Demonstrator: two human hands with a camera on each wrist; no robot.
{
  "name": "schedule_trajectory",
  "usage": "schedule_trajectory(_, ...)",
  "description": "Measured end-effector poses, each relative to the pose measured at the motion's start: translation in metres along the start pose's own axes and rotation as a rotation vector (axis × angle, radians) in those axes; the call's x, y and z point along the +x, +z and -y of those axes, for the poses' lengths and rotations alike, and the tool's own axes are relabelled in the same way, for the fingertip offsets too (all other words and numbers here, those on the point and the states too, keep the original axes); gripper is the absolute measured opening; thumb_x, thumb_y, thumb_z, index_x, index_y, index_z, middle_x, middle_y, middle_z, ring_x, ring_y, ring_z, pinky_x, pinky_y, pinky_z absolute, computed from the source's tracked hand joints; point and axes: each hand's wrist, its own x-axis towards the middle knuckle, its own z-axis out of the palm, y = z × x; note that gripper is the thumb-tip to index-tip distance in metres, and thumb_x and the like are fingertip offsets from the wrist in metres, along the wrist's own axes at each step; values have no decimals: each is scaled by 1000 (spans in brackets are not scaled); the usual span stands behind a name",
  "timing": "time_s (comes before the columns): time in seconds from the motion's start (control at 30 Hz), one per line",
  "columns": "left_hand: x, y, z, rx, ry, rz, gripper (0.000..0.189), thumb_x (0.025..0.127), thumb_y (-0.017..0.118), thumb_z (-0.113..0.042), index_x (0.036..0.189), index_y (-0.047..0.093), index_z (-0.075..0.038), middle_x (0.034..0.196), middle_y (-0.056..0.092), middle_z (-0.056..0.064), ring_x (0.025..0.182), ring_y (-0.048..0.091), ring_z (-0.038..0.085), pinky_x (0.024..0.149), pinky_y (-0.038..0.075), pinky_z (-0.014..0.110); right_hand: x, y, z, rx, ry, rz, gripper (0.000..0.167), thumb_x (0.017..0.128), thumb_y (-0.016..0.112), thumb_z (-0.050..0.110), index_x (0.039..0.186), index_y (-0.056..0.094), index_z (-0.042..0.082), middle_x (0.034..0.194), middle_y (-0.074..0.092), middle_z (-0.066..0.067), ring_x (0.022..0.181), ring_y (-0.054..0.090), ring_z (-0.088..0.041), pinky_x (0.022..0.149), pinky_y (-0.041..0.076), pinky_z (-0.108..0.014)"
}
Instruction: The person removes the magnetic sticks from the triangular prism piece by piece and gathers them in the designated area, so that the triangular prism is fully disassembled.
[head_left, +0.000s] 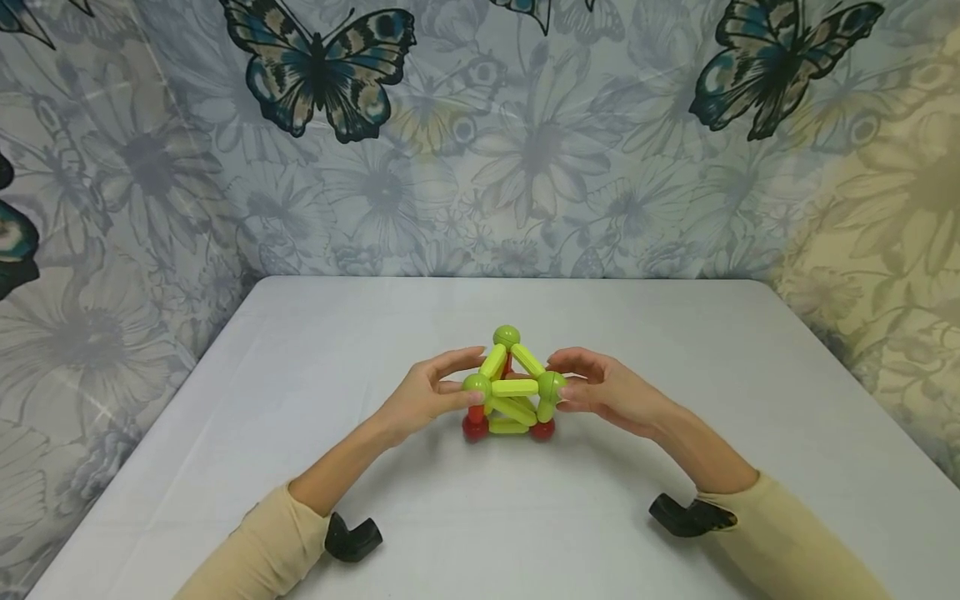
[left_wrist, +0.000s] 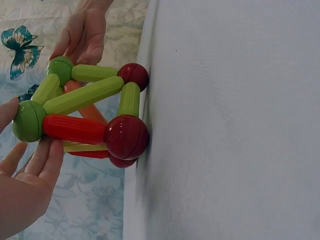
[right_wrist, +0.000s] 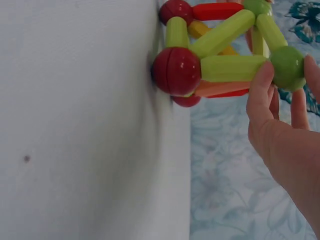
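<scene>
A toy frame of balls and rods (head_left: 515,388) stands on the table, joined from lime, red and orange rods. Dark red balls (head_left: 476,427) form its base, and a green ball (head_left: 507,336) tops the upper rods. My left hand (head_left: 423,393) holds the left green ball (left_wrist: 28,121), with its thumb in front and fingers behind. On the opposite side, my right hand (head_left: 626,396) pinches the right green ball (right_wrist: 288,67) between thumb and fingers. In the left wrist view, a red rod (left_wrist: 75,128) runs from the held ball down to a base ball (left_wrist: 127,137).
A white cloth covers the table (head_left: 360,333). Behind it hangs a curtain (head_left: 525,167) printed with flowers and butterflies. Black curved pieces sit at both sleeve cuffs, one at the left (head_left: 352,540) and one at the right (head_left: 686,515).
</scene>
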Motion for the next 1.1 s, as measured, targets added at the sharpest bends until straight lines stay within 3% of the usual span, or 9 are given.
schedule_trajectory(0.27,0,-7,3,38,26,-92,60,89,70,-16,143,45,-10,141,46,8,111,59,26,92,49,34,17,7,4,-8,-23,-28,33,90,64,3,120,52,6,120,50,-11,104,57,-21,93,48,-37)
schedule_trajectory(0.43,3,-9,5,21,29,-59,61,89,70,-12,144,43,-9,143,43,8,114,58,26,91,49,34,22,10,3,-76,-28,-38,42,85,70,2,122,51,1,122,49,-12,105,53,-23,89,49,-33)
schedule_trajectory(0.7,3,-10,6,9,9,-35,62,86,70,-3,143,45,-10,143,44,9,114,58,23,88,51,33,26,12,5,-292,-82,-74,48,80,78,10,122,55,0,122,52,-13,109,53,-30,85,50,-33)
schedule_trajectory(1.1,2,-6,3,64,52,-58,58,86,69,-2,140,47,-3,140,47,14,113,58,26,86,52,33,20,18,8,-332,-111,-90,43,83,75,10,121,56,0,119,54,-14,109,54,-30,85,52,-33)
